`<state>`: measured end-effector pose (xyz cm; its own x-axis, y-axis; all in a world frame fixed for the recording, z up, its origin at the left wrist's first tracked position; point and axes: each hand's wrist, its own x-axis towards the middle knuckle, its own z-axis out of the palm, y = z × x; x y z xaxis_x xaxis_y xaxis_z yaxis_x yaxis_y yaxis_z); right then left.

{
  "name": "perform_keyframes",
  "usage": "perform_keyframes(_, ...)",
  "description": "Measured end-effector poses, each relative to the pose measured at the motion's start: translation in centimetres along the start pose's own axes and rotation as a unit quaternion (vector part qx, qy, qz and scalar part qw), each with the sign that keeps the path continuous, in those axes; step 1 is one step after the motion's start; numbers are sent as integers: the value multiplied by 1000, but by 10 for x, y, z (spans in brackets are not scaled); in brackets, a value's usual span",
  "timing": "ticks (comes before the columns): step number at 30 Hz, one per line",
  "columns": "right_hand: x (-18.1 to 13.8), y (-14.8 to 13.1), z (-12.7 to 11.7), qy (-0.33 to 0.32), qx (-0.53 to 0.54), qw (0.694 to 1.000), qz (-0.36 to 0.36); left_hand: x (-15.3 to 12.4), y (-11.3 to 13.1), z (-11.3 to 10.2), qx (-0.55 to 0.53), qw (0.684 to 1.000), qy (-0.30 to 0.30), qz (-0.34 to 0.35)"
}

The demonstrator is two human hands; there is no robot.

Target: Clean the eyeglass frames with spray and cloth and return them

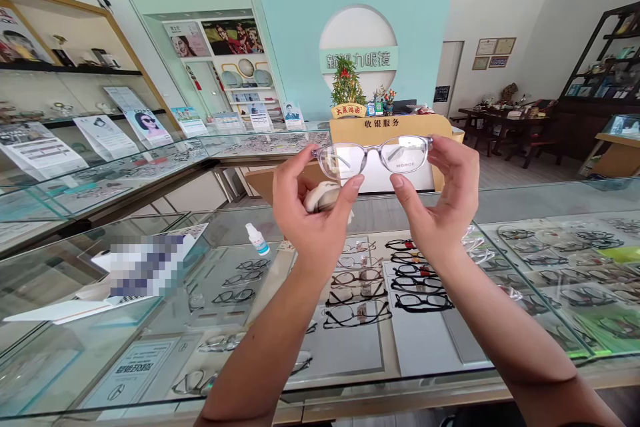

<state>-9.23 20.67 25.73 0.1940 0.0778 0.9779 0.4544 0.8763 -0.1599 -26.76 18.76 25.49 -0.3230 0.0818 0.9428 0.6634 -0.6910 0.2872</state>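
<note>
Clear-framed eyeglasses [373, 155] are held up level over the glass counter, with small lettering on one lens. My left hand [314, 208] is closed on their left end, a crumpled pale cloth [323, 196] tucked in its palm. At the other end, my right hand [445, 188] grips near the hinge, its thumb just below the lens. Parts of the temples show through the lenses; the fingers cover the frame's outer ends. A small white spray bottle [257, 239] stands on the counter to the left of my left hand.
Beneath the glass countertop [215, 213] lie rows of eyeglasses [357, 313]. Open white papers [145, 273] rest on the counter at left. Beyond stand a wooden cashier desk [390, 130] with a plant [347, 83], and another display case [190, 153].
</note>
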Motion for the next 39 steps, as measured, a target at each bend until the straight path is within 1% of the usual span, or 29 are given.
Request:
perform_keyframes(7,1,1,0,-23,19,999,26,0,-3,-1,32,999,15,15)
perform_keyframes(11,1,1,1,-28,30,999,33,0,-4,-1,24,999,21,24)
perform_keyframes(18,1,-3,0,-31,4,999,33,1,-4,-1,5,1000,18,20)
perform_keyframes(23,0,-3,0,-15,16,999,30,1,-6,0,-4,1000,-6,5)
perform_keyframes(27,0,-3,0,3,-11,1000,10,3,-8,1,-3,999,-44,-17)
perform_keyframes(30,1,-3,0,13,-25,1000,-4,4,-8,2,-8,998,-58,-24)
perform_keyframes(34,1,-4,0,-1,-34,999,3,2,-9,2,-8,999,-37,-21)
perform_keyframes(39,0,-4,0,-34,6,998,50,-1,-10,0,9,1000,0,9)
